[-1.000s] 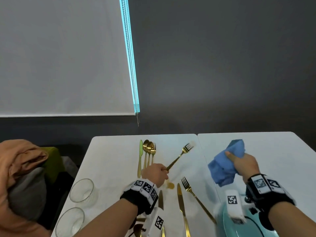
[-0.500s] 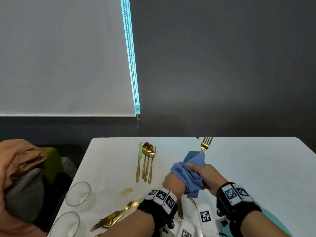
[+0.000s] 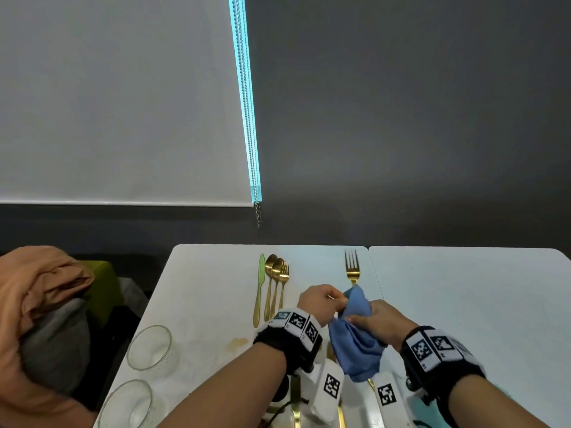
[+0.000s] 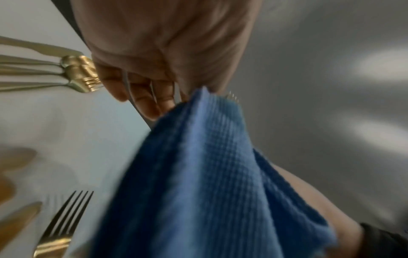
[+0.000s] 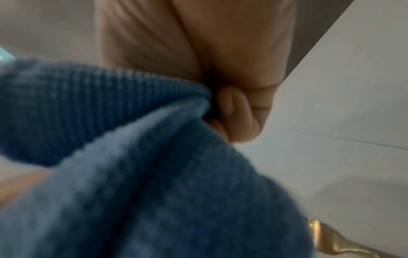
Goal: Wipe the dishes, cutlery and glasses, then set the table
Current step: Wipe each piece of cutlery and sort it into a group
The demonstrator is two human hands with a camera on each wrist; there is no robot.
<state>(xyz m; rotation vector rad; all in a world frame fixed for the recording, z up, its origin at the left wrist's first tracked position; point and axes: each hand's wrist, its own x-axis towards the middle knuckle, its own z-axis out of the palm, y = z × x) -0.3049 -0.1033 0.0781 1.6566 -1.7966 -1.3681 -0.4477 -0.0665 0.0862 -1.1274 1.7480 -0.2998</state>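
Observation:
A gold fork (image 3: 352, 265) points away from me over the white table (image 3: 210, 291), with only its tines and neck showing. My left hand (image 3: 335, 299) grips its handle, fingers (image 4: 150, 97) curled. A blue cloth (image 3: 355, 338) is bunched round the handle just below the tines. My right hand (image 3: 355, 319) squeezes the cloth (image 5: 132, 174) with its fingers (image 5: 238, 113) curled in. The cloth (image 4: 209, 174) hides the handle.
A row of gold cutlery (image 3: 273, 285) lies at the table's far middle. Two glasses (image 3: 150, 347) (image 3: 126, 403) stand at the left edge, by a brown stain (image 3: 238, 342). More gold cutlery (image 4: 66, 218) lies under my wrists. A heap of clothes (image 3: 40, 304) is on the left.
A second ago my hands were apart, fork in the left and cloth in the right. They have come together, the cloth now wraps the handle, and the fork has swung to point away.

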